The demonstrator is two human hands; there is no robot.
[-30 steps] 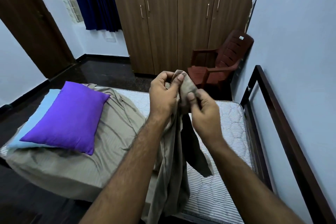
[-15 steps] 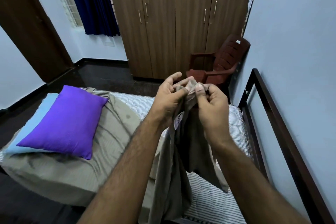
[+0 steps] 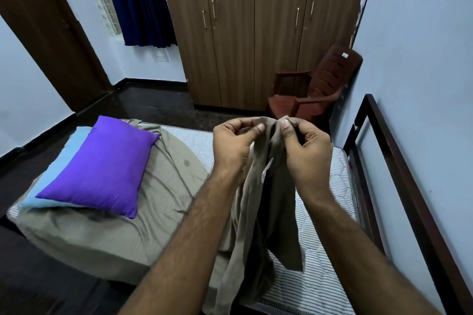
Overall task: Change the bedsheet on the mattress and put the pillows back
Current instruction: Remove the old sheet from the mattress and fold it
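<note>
A beige bedsheet point(image 3: 163, 186) covers the left part of the striped mattress point(image 3: 330, 186) and rises in a bunch to my hands. My left hand point(image 3: 235, 146) and my right hand point(image 3: 307, 151) both pinch its top edge close together, thumbs almost touching, above the bed's middle. The lifted cloth hangs down between my forearms, with a small white label showing on it. A purple pillow point(image 3: 105, 163) lies on the sheet at the left, on top of a light blue pillow point(image 3: 56, 171).
A dark wooden bed frame point(image 3: 399, 161) runs along the right wall. A brown plastic chair point(image 3: 317, 89) stands beyond the bed by the wooden wardrobe point(image 3: 256, 33). Dark floor lies to the left, with a door point(image 3: 48, 33) and a blue curtain point(image 3: 138, 0) behind.
My hands have shifted along the sheet's edge and drawn slightly apart, my left fingers now curled on the cloth. The view has tilted a little.
</note>
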